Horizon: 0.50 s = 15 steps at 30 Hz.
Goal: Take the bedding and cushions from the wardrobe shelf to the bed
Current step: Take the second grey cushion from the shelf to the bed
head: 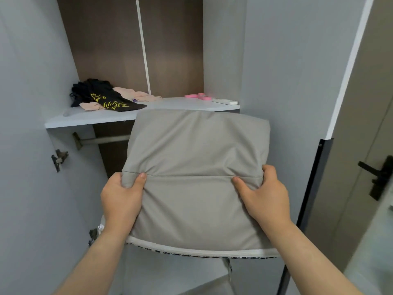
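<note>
1 cushion [195, 154] gripped between left hand [121, 199], right hand [265, 199].

Two hands [122, 196] [264, 195], one grey cushion [195, 167], one shelf [180, 104], one black printed garment [119, 104], one hanging rail [102, 140], one door handle [380, 177].

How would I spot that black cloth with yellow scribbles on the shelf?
Find the white wardrobe shelf behind the big grey cushion. At its left end lies a heap of clothes. The black cloth with yellow print is the only patterned piece among plain peach garments.
</note>
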{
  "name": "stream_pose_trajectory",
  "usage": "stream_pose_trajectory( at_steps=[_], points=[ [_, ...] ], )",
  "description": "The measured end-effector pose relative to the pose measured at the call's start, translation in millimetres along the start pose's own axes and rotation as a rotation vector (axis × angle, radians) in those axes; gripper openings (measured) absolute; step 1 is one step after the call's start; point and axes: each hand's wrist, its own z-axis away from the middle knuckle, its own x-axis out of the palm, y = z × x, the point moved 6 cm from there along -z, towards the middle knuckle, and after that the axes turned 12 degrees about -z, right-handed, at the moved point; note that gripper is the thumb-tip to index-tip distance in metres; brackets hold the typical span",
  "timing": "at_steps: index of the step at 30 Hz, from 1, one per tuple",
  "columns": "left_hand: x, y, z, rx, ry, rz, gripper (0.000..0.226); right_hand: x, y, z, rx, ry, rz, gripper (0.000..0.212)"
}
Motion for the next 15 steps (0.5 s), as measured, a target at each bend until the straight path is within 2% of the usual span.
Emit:
stream_pose_trajectory(
  at_steps=[5,15],
  points=[
    [-0.2,-32.4,42.0,-0.022,-0.093,0.038,0.030,-13.8,20.9,56.0,0.075,0.001,0.084,0.047],
    [13.7,-87.4,105.1,-0.039,-0.392,0.056,0.029,-46.6,35.5,180.9,0.299,0.174,0.263,0.050]
  ],
)
